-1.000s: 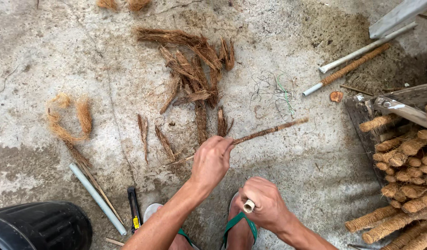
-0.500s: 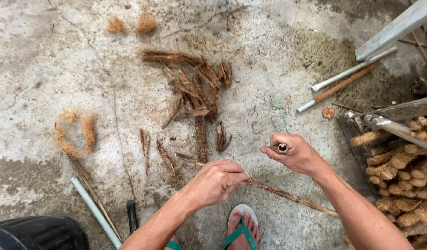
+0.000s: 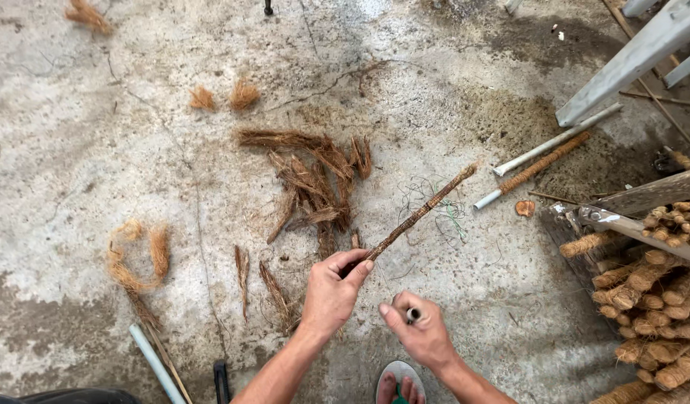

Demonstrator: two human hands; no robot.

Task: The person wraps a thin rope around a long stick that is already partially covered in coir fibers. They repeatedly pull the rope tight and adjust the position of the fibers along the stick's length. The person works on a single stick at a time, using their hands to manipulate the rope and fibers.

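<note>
Left hand [image 3: 331, 288] pinches the near end of a fibre-wrapped stick [image 3: 422, 212], which slants up and away to its right. Right hand [image 3: 421, 331], just beside it, is curled around a small dark spool [image 3: 411, 315]. Loose fibre strips [image 3: 311, 183] lie beyond both hands.

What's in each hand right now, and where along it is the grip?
The left hand pinches the fibre-wrapped stick at its near end. The right hand is closed around a small dark object, mostly hidden; what it is cannot be told.
</note>
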